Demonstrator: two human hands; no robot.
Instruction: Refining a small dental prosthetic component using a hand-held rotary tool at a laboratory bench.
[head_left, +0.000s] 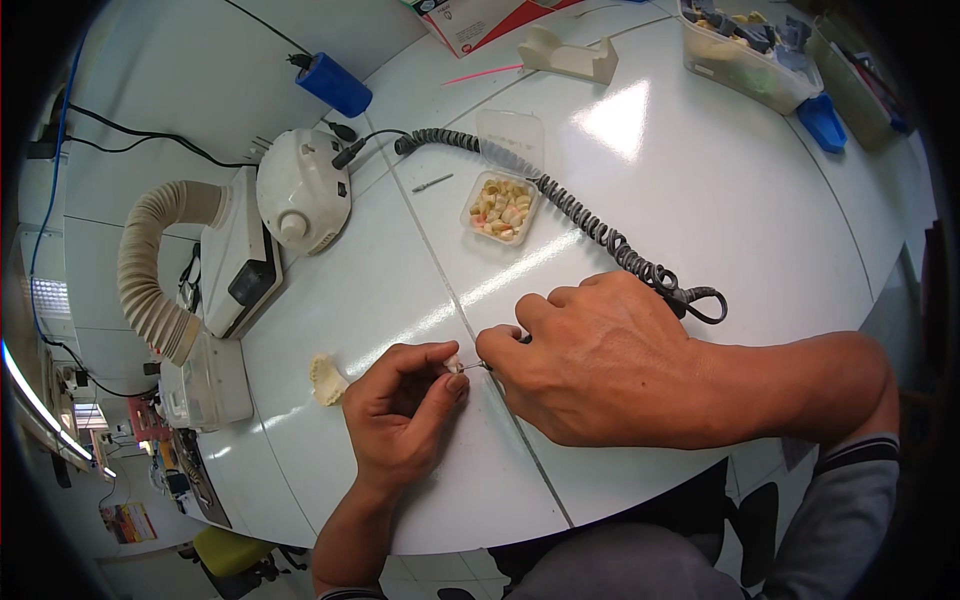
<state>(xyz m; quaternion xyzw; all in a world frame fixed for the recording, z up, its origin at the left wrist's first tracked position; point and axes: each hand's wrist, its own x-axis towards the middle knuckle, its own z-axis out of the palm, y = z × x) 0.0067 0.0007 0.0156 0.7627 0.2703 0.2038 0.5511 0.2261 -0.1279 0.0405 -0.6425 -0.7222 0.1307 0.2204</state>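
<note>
My left hand (400,415) pinches a small whitish tooth-like piece (453,363) between thumb and index finger, mostly covered by the fingertips. My right hand (610,370) is wrapped round a rotary handpiece whose body is largely hidden. The handpiece's thin metal bur (474,366) points left and reaches the tooth-like piece; whether it touches cannot be made out. From the rear of the handpiece, a dark coiled cord (590,222) runs back to a white control unit (305,190). Left of my left hand lies a cream dental cast (326,381).
Beyond my hands sits a clear box (508,241) of small artificial teeth, beside a loose bur (432,184). A ribbed suction hose (150,265) arches at left, near a blue cup (335,86). At the back are a beige stand (568,58) and a plastic tub (745,78).
</note>
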